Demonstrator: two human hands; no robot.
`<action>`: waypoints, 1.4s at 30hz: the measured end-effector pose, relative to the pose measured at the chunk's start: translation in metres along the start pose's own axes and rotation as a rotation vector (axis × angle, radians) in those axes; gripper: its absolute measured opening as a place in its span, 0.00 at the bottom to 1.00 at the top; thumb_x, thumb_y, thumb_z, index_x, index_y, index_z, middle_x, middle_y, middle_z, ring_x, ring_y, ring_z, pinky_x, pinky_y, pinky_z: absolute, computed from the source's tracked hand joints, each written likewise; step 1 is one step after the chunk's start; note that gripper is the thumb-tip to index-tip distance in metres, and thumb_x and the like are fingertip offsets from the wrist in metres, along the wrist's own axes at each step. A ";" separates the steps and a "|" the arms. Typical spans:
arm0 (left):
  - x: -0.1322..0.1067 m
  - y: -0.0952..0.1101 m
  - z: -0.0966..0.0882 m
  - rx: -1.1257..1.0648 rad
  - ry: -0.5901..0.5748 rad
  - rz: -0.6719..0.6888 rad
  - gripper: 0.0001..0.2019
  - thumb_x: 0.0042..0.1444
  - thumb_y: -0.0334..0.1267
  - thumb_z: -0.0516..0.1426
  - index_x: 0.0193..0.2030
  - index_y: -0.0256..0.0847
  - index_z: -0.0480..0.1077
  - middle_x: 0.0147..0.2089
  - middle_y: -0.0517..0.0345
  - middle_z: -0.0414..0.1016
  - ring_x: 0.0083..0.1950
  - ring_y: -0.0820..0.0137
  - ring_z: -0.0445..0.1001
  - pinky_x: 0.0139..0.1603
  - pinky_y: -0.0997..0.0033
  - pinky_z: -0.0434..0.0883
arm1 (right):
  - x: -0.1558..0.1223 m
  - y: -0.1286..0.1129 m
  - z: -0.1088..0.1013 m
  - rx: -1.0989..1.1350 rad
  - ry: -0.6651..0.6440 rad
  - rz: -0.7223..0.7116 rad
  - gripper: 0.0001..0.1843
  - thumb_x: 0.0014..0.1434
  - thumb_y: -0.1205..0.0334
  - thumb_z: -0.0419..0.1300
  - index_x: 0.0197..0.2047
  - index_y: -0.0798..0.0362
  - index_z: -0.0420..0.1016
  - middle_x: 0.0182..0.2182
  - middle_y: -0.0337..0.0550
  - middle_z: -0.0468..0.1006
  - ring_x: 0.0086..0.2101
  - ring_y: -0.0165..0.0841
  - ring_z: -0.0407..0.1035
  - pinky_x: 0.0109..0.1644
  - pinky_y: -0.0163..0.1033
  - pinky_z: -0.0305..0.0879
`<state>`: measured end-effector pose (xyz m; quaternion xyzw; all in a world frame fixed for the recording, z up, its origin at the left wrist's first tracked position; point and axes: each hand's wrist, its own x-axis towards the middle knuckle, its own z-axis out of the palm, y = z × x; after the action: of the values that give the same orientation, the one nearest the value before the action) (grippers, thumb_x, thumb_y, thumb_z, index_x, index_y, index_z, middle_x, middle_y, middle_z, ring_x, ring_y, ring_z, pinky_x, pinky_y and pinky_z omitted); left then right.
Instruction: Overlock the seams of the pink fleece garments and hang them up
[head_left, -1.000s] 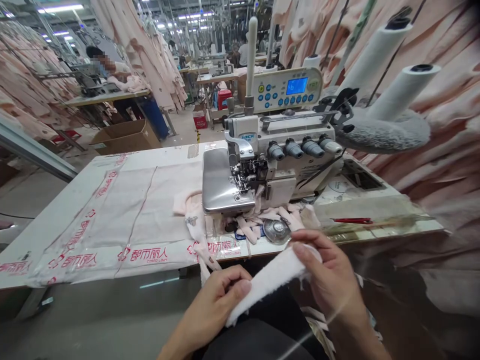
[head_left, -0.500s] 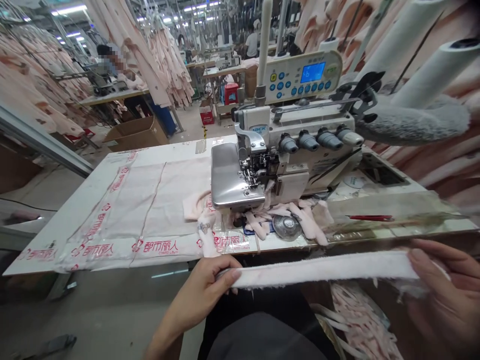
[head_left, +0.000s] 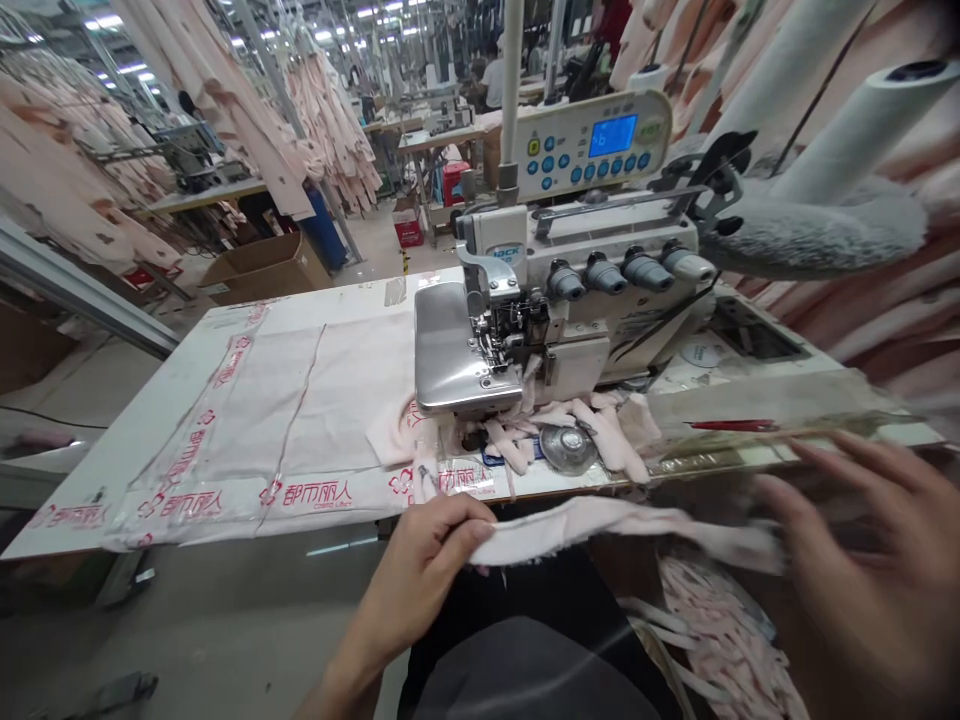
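Note:
My left hand [head_left: 431, 560] pinches one end of a pale pink fleece fabric strip [head_left: 592, 520] between thumb and fingers. The strip runs to the right in front of the table edge, sagging and blurred at its far end. My right hand [head_left: 862, 560] is beside that loose end with fingers spread, smeared by motion, and appears to hold nothing. Beyond the strip stands an overlock sewing machine [head_left: 577, 290] with a shiny metal plate [head_left: 457, 345]. Fabric scraps [head_left: 611, 445] and a round metal-and-glass dish [head_left: 568, 448] lie at its foot.
Taped plastic sheeting [head_left: 322, 490] with red print covers the table's left front. A red slim tool [head_left: 731, 425] lies at right. A heap of pink strips [head_left: 739, 640] hangs below the table edge. Thread cones [head_left: 862, 135] rise at right; a cardboard box [head_left: 262, 270] is behind.
My right hand has let go of the strip's right end and opened, and that end has dropped slack. My left hand still grips its end. The view has shifted slightly.

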<state>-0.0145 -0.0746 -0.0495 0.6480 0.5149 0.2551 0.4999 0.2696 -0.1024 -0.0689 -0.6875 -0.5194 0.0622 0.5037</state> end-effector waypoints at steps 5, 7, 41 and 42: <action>0.002 0.012 0.018 -0.103 -0.056 0.022 0.15 0.60 0.46 0.51 0.30 0.39 0.70 0.22 0.63 0.68 0.22 0.77 0.62 0.26 0.78 0.59 | -0.026 -0.058 0.048 0.391 -0.746 -0.024 0.11 0.61 0.55 0.54 0.43 0.48 0.75 0.38 0.41 0.77 0.39 0.37 0.71 0.43 0.38 0.65; 0.000 0.011 0.014 -0.019 -0.015 0.029 0.13 0.60 0.45 0.52 0.31 0.40 0.70 0.25 0.62 0.69 0.26 0.76 0.64 0.29 0.77 0.60 | -0.031 -0.065 0.061 0.505 -0.857 0.147 0.16 0.62 0.53 0.52 0.29 0.52 0.72 0.23 0.37 0.71 0.25 0.30 0.64 0.28 0.33 0.59; -0.020 -0.002 0.023 -0.255 0.146 -0.077 0.10 0.61 0.42 0.49 0.40 0.42 0.69 0.36 0.58 0.72 0.28 0.75 0.65 0.30 0.77 0.64 | -0.038 -0.067 0.065 0.591 -0.939 0.310 0.13 0.61 0.54 0.55 0.29 0.53 0.69 0.22 0.34 0.66 0.23 0.26 0.60 0.25 0.30 0.55; -0.021 -0.003 0.023 -0.247 0.127 -0.064 0.11 0.61 0.40 0.49 0.38 0.42 0.71 0.36 0.58 0.73 0.28 0.75 0.65 0.29 0.77 0.64 | -0.039 -0.067 0.064 0.561 -0.925 0.286 0.12 0.61 0.54 0.55 0.29 0.53 0.69 0.22 0.34 0.66 0.23 0.26 0.60 0.26 0.30 0.55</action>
<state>-0.0031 -0.1026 -0.0566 0.5474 0.5305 0.3410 0.5502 0.1696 -0.0954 -0.0660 -0.4920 -0.5513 0.5609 0.3733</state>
